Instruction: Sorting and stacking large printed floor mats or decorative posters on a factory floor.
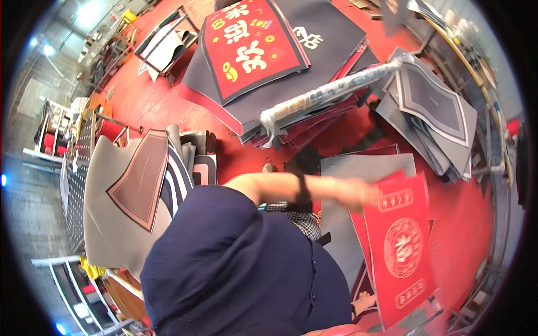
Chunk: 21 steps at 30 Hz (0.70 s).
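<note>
A red floor mat (402, 252) with a round white emblem is raised at an angle before me. My left hand (365, 194), blurred by motion, is at its upper corner and seems closed on the edge; the fingertips are hidden. A second red sheet (361, 238) shows behind the mat's left edge. Lower down, my right hand (364, 303) lies beside the mat's near edge, fingers stretched out, apparently resting on dark red mats below. A grey mat (336, 210), underside up, lies to the left of the red one.
A tall stack of mats, topped by a red printed mat (252, 47), stands ahead. Along its side lies a plastic-wrapped roll (330, 95). Grey mats (434, 103) are piled at far right. Beige-backed mats (120, 196) drape at left. The floor (151, 106) is red.
</note>
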Motion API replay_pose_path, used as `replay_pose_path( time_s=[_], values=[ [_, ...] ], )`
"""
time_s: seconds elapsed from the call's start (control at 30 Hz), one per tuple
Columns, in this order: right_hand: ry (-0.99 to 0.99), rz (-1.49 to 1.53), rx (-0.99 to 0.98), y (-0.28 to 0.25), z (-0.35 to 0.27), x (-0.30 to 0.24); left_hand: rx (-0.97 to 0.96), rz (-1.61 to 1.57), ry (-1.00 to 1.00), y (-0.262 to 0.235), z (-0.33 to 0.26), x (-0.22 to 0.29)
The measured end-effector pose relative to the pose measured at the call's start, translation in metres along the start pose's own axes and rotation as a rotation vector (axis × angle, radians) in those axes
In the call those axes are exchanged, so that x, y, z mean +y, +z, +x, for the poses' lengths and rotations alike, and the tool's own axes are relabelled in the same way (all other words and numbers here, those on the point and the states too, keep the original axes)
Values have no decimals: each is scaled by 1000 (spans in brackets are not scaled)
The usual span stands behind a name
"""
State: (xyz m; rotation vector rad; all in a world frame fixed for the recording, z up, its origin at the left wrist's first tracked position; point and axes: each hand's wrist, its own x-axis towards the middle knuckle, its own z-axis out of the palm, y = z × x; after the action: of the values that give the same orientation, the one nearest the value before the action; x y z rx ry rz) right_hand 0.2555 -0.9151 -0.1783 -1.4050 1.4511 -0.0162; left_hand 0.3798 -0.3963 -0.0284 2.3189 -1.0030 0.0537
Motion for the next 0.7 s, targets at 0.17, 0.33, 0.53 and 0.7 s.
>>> replay_pose_path(
  time_s=[0.17,0.33,0.53,0.7],
  values=[
    [-49,167,-369,112,-19,2,926,-43,-1032,-156,-171,-115],
    [-321,-12,-588,302,-169,-79,1269,-801,-1437,-151,-348,-249],
    [-903,-120,-930,483,-424,-130,1661,-1699,-1240,-81,-412,-355],
    [-1045,-280,-1340,625,-596,-99,2241,-1897,-950,-53,-447,-410]
  ],
)
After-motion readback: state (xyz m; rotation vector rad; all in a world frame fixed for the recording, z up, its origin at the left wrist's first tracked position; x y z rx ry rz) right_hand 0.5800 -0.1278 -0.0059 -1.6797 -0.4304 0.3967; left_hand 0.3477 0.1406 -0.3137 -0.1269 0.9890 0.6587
